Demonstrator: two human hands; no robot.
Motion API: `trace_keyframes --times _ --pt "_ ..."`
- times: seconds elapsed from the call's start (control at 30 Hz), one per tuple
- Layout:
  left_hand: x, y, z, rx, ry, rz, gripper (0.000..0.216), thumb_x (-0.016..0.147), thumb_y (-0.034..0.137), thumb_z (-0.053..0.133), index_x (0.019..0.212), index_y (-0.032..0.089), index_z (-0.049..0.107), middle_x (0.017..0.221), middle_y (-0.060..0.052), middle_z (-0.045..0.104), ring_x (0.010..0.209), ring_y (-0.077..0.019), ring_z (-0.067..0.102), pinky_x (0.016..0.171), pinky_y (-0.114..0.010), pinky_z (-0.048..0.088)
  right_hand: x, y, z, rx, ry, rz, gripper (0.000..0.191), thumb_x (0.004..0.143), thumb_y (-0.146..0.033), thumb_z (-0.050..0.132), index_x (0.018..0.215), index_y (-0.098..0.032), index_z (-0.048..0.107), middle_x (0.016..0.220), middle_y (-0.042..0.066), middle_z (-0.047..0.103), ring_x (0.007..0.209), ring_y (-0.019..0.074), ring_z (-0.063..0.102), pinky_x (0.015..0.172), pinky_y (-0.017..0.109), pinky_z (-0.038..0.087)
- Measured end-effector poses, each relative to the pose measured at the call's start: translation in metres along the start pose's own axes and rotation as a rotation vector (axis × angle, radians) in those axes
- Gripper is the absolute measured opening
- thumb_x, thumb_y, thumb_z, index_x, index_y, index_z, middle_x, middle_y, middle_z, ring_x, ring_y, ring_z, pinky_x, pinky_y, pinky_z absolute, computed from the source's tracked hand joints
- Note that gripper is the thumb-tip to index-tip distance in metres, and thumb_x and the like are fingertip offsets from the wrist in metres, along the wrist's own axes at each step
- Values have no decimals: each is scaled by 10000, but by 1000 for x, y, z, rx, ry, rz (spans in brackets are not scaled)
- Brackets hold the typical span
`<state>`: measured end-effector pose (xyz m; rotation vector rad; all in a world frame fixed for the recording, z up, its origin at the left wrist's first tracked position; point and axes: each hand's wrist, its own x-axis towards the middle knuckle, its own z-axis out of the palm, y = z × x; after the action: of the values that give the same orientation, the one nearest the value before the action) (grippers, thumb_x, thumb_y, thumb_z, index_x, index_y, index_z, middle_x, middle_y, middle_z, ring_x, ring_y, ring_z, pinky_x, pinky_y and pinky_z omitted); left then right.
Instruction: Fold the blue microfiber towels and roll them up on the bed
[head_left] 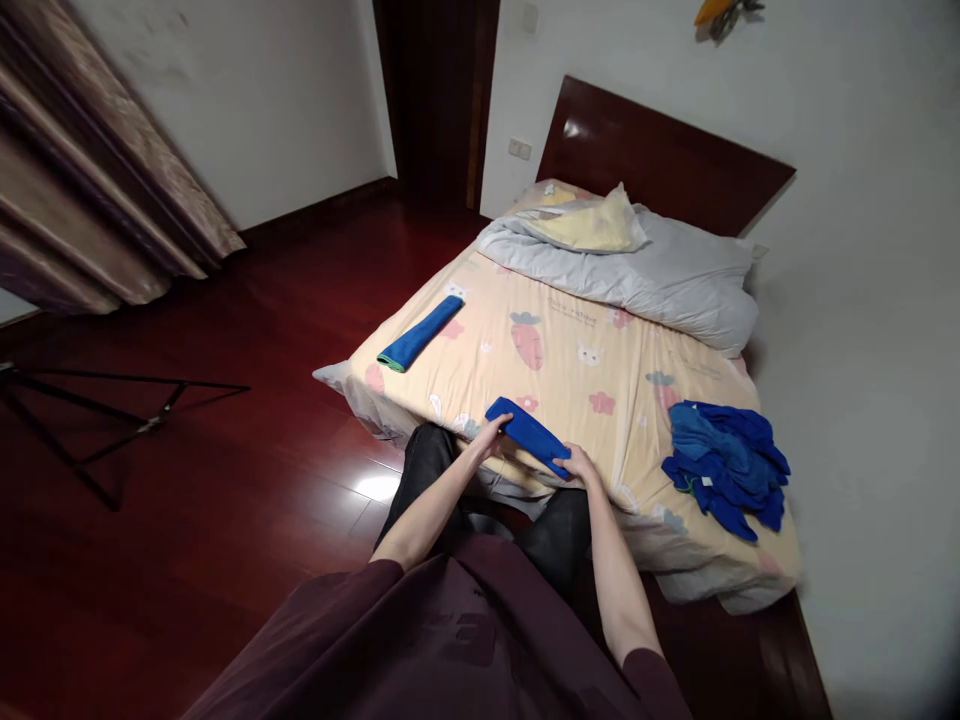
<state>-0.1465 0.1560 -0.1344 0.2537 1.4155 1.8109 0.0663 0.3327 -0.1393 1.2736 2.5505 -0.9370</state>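
Note:
A folded blue cloth (529, 434) lies in a narrow strip at the near edge of the bed (570, 370). My left hand (491, 434) pinches its left end and my right hand (578, 464) grips its right end. Both hands have their fingers closed on the cloth. Another folded blue cloth (420, 334) with a green edge lies near the bed's left edge. A loose pile of blue cloths (726, 457) sits on the bed's right side.
A grey duvet (637, 265) and a yellow pillow (585, 225) lie bunched at the dark wooden headboard (660, 150). Dark red wood floor (225, 420) spreads to the left, with a black tripod stand (97, 420) on it and curtains (90, 190) behind.

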Motion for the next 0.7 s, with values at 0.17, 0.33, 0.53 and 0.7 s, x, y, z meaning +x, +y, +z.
trace_keyframes --times 0.17,0.33,0.53,0.7 --pt "21 52 -12 -63 -67 95 549 677 432 878 1098 129 697 1140 -124 746 1143 -299 691 1073 -461 530 0 -40 7 77 -105 -67 387 694 -295 877 1052 -181 784 984 46 801 949 251 751 896 331 573" --pt "23 129 -25 187 -243 265 548 711 520 873 1079 134 748 1139 -128 757 1215 -347 654 1112 -503 498 9 -109 21 100 -3 -173 249 753 -274 842 961 -158 770 937 90 788 952 281 747 924 384 574" --pt "19 206 -40 361 -378 369 538 737 519 863 1081 123 748 1063 -132 772 1113 -338 699 1028 -503 559 20 -210 38 395 122 -315 439 725 -188 829 1141 -130 701 1032 75 773 926 219 722 854 327 593" --pt "36 254 -67 462 -407 411 485 706 458 877 1020 117 733 1029 -116 770 990 -289 729 972 -473 587 46 -299 43 661 249 -364 495 644 -287 895 1071 -154 683 1009 60 764 868 201 707 754 307 606"
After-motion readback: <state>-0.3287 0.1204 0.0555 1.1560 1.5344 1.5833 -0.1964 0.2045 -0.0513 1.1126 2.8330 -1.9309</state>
